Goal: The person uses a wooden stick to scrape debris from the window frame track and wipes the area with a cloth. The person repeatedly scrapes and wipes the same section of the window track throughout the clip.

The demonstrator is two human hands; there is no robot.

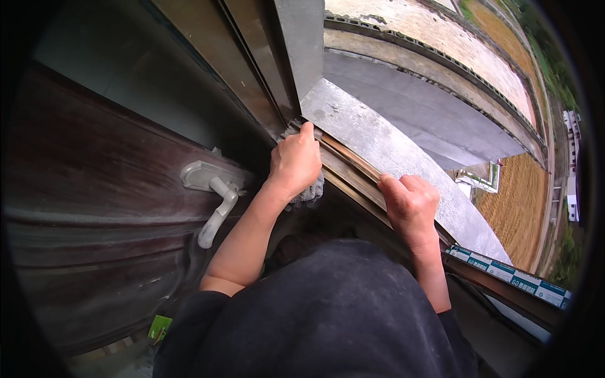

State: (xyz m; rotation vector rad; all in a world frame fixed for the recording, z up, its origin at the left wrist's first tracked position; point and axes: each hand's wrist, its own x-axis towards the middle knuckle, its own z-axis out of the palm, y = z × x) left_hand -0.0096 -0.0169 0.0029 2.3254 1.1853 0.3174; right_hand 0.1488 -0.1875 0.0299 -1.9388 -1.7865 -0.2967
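Observation:
My left hand point(297, 163) is closed around a grey, shaggy cloth point(309, 191). It holds the cloth at the inner corner of a bronze-coloured metal window frame point(255, 61), where the upright meets the bottom track. Tufts of the cloth show above the knuckles and below the palm; the palm hides the rest. Farther along the bottom track point(352, 163), my right hand point(410, 203) has its fingers curled over the outer rail. The thumb side of that hand presses on the rail, and its palm side is hidden. A pale stone-like outer sill point(378, 127) runs just beyond both hands.
On the left stands a dusty dark-red door point(94, 156) with a grey lever handle point(220, 189) near my left forearm. Teal-and-white film point(510, 271) bearing writing covers the frame at lower right. A green object point(159, 327) lies low on the left. Outside is a long drop towards fields point(515, 212).

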